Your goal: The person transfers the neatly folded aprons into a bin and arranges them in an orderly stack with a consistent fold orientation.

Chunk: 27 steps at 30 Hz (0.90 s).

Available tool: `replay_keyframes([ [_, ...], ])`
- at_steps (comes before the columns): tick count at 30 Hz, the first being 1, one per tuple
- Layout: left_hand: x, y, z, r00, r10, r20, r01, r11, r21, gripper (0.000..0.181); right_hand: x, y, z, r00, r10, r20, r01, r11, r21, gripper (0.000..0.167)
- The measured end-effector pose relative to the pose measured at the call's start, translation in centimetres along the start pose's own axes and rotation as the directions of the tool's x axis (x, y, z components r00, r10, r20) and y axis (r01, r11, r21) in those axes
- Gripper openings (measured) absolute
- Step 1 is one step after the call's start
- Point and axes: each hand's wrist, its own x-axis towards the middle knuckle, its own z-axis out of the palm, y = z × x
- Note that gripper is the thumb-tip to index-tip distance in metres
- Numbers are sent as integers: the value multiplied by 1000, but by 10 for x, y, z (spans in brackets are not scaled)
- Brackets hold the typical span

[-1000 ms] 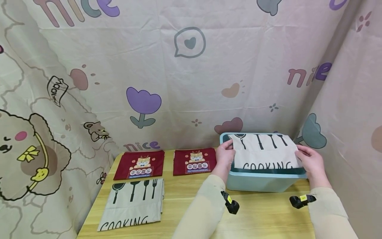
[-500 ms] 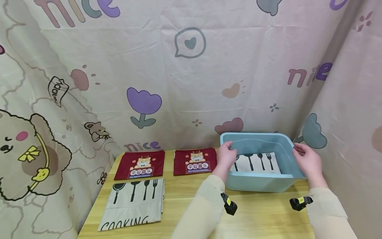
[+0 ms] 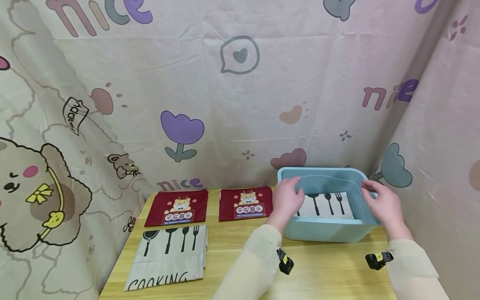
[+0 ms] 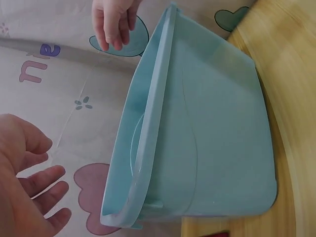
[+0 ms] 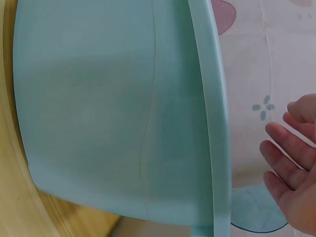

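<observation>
A folded white cloth (image 3: 330,205) printed with dark kitchen utensils lies flat inside the light-blue plastic bin (image 3: 322,231). Over the bin's left rim hovers my left hand (image 3: 287,202), its fingers loosely bent around nothing. My right hand (image 3: 384,204) hangs over the right rim, also holding nothing. In the left wrist view a gap shows between the left hand (image 4: 29,182) and the bin's rim (image 4: 153,118). The right wrist view likewise shows the right hand (image 5: 291,163) apart from the bin wall (image 5: 108,113), fingers relaxed.
Left of the bin, two folded red cloths (image 3: 176,208) with a cartoon cat lie side by side on the wooden table (image 3: 232,250). A folded white "COOKING" cloth (image 3: 168,258) lies in front of them. A printed curtain (image 3: 240,116) hangs behind and at both sides.
The white cloth, held by both hands above the bin a second ago, has dropped onto its bottom. Both hands have let go and lifted slightly at the rims.
</observation>
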Motion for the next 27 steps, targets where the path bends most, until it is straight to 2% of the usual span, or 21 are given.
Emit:
replay_keyframes([
  [3, -1, -1, -1, 998, 55, -16, -53, 993, 104, 42, -1, -3, -1, 1000, -26, 8, 26, 1000, -12, 34],
  [6, -3, -4, -2, 993, 111, -27, -105, 980, 170, 42, -1, -7, -2, 999, -43, 22, 43, 999, -25, 35],
  [14, -9, -9, -5, 967, 251, -34, -229, 923, 309, 42, -4, -16, 1, 991, -126, 33, 129, 989, -77, 36],
  [20, -12, -15, -5, 949, 314, -41, -274, 879, 391, 41, -9, -23, 6, 984, -175, 12, 176, 978, -111, 37],
  [27, -16, -20, -6, 941, 335, -55, -283, 864, 417, 41, -16, -28, 11, 972, -235, -27, 230, 966, -121, 34],
])
